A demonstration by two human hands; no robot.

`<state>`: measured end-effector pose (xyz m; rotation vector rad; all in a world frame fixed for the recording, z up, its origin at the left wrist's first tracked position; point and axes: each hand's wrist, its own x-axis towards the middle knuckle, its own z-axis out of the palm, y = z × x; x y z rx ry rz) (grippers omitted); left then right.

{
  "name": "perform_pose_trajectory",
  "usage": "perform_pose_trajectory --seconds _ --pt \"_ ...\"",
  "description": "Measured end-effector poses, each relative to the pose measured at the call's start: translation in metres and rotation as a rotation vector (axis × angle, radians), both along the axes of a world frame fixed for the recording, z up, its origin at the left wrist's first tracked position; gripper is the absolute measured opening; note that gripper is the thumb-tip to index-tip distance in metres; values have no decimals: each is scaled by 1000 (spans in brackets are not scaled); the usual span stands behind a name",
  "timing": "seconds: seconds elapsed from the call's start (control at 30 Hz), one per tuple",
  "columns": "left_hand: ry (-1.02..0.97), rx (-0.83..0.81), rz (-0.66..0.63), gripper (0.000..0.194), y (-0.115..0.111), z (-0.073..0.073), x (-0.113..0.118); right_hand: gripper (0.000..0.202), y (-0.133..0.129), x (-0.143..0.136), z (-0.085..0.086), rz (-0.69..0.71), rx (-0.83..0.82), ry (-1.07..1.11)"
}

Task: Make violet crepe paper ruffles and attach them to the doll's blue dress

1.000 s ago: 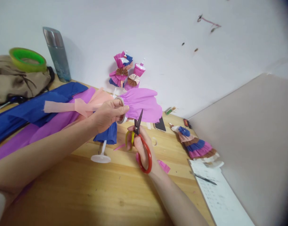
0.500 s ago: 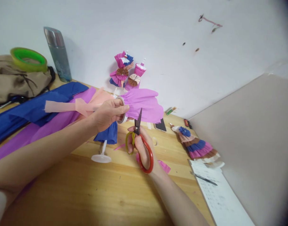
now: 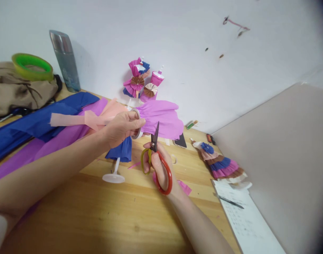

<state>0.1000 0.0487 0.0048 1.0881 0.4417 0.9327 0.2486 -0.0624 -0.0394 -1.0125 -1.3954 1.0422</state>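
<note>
My left hand (image 3: 121,127) pinches the gathered end of a purple crepe paper piece (image 3: 163,118), and a white tape roll (image 3: 136,133) hangs around its fingers. The paper fans out to the right. In my right hand (image 3: 161,164) are scissors (image 3: 165,176) with one red and one yellow handle loop. Their dark blades point up in front of the paper's lower edge and look nearly closed. Below my left hand stands a white stand (image 3: 113,178) with blue paper (image 3: 121,150) on it. Peach paper (image 3: 94,120) lies behind my left wrist.
Blue paper (image 3: 45,114) and a tan bag (image 3: 21,90) under green tape (image 3: 31,67) lie left, near a bottle (image 3: 64,61). Decorated figures (image 3: 137,81) stand by the wall. A layered paper dress (image 3: 222,164), phone (image 3: 180,141) and notepad (image 3: 248,218) lie right.
The purple paper's lower right edge has shifted down slightly. Both hands and the scissors stay almost in the same place.
</note>
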Motion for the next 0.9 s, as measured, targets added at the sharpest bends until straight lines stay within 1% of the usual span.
perform_pose_trajectory --seconds 0.33,0.7,0.9 --pt "9 20 0 31 0 0 0 42 0 0 -4 -9 -7 14" --pt "3 15 -1 27 0 1 0 48 -1 2 2 -16 -1 -70" --pt "-11 9 -5 28 -2 2 0 49 0 3 2 -7 20 -67"
